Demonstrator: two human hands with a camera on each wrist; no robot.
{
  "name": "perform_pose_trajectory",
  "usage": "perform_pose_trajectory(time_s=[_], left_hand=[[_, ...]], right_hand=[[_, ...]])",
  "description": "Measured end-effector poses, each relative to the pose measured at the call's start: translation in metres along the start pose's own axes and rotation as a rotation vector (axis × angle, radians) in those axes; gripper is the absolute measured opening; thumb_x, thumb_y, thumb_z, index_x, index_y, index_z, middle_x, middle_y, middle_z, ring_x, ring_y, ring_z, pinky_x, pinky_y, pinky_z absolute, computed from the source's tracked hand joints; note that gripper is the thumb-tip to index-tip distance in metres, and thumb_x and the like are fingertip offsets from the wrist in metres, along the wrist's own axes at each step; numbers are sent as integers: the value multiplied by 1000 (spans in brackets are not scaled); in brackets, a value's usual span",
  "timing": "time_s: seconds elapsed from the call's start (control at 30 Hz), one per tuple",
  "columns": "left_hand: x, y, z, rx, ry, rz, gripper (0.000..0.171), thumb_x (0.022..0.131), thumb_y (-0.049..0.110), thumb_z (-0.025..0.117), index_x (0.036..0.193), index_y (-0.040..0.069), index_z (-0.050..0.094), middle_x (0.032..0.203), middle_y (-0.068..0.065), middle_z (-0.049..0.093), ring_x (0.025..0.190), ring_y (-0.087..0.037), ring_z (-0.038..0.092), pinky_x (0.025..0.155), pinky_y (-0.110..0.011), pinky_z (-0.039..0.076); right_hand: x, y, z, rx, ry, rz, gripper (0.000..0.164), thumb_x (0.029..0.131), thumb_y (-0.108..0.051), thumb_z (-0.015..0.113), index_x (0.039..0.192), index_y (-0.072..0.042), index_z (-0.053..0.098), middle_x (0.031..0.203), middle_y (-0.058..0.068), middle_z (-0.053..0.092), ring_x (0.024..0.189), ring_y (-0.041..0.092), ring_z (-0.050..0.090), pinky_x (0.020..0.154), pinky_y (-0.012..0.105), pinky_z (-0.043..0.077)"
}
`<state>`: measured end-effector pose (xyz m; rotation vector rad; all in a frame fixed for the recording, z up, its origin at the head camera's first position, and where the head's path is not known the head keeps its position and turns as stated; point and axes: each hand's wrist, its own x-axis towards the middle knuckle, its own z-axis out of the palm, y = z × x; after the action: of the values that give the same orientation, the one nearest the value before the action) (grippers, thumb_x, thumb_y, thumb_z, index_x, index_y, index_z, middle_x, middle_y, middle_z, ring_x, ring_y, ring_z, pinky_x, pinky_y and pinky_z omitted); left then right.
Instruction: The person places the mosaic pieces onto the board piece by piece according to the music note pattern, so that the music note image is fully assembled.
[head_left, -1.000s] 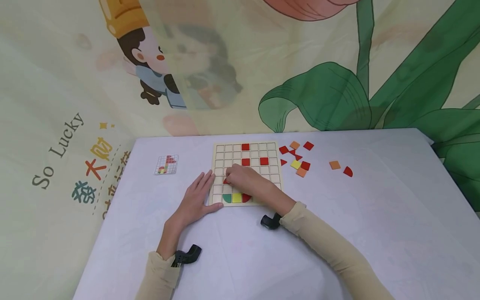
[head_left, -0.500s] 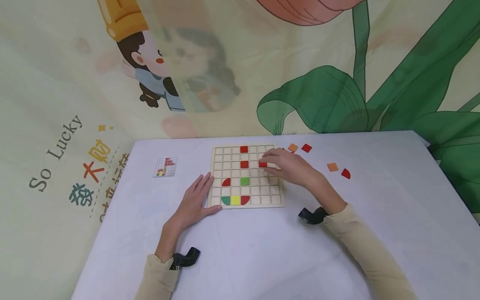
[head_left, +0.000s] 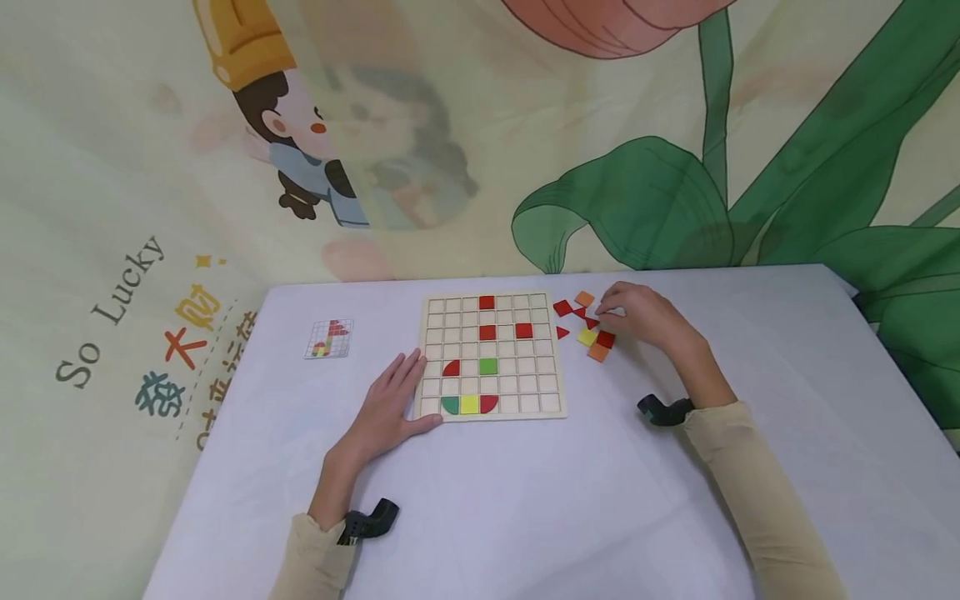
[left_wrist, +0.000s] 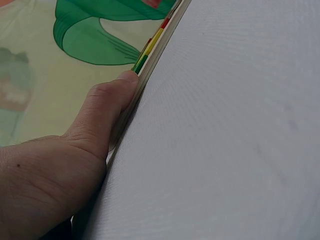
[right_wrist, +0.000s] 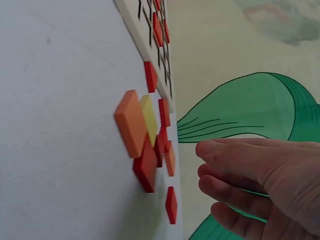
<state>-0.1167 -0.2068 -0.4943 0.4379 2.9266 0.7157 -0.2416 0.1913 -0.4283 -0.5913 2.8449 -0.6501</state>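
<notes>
My left hand (head_left: pixel 387 400) rests along the left edge of the wooden grid board (head_left: pixel 528 367), fingers extended. Its thumb (left_wrist: pixel 102 107) touches the near left corner. Over the loose pieces to the right of the board hovers my right hand (head_left: pixel 645 317), fingers slightly bent and holding nothing. Under and beside it lie an orange square (right_wrist: pixel 131 124), a yellow square (right_wrist: pixel 149 119), a dark red square (right_wrist: pixel 145 167) and several red pieces. On the board sit red squares (head_left: pixel 487 332), a green square (head_left: pixel 488 367), a yellow square (head_left: pixel 469 405) and red and green quarter circles (head_left: pixel 450 405).
A small printed pattern card (head_left: pixel 327 339) lies on the white tablecloth (head_left: pixel 480 500), left of the board. Behind the table hangs a printed backdrop (head_left: pixel 420 250). Each wrist wears a black camera (head_left: pixel 371 521).
My right hand has lifted off the board's middle and moved right to the loose pieces, uncovering a red quarter circle and the green square. The left hand has stayed put.
</notes>
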Motion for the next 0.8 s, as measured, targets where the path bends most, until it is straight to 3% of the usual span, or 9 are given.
perform_pose_trajectory(time_s=[0.33, 0.6, 0.8], left_hand=[[1, -1, 1, 10, -1, 1, 95, 83, 52, 69, 155, 10, 22, 164, -9, 18, 152, -33, 11, 119, -60, 19], [3, -3, 2, 18, 2, 1, 95, 83, 52, 69, 155, 11, 22, 164, -8, 18, 152, -32, 11, 119, -59, 19], [2, -4, 3, 19, 2, 0, 96, 83, 53, 69, 155, 11, 22, 164, -8, 17, 152, -32, 10, 119, -59, 19]], right_hand=[[5, 4, 13, -13, -86, -29, 18, 88, -6, 69, 104, -4, 75, 106, 15, 65, 99, 29, 60, 83, 41, 56], [6, -4, 16, -91, -63, 46, 18, 88, -4, 68, 104, -3, 75, 106, 15, 63, 95, 27, 58, 79, 38, 57], [7, -2, 22, -139, -62, -43, 19, 89, -2, 65, 106, -5, 73, 106, 13, 62, 96, 25, 60, 83, 41, 57]])
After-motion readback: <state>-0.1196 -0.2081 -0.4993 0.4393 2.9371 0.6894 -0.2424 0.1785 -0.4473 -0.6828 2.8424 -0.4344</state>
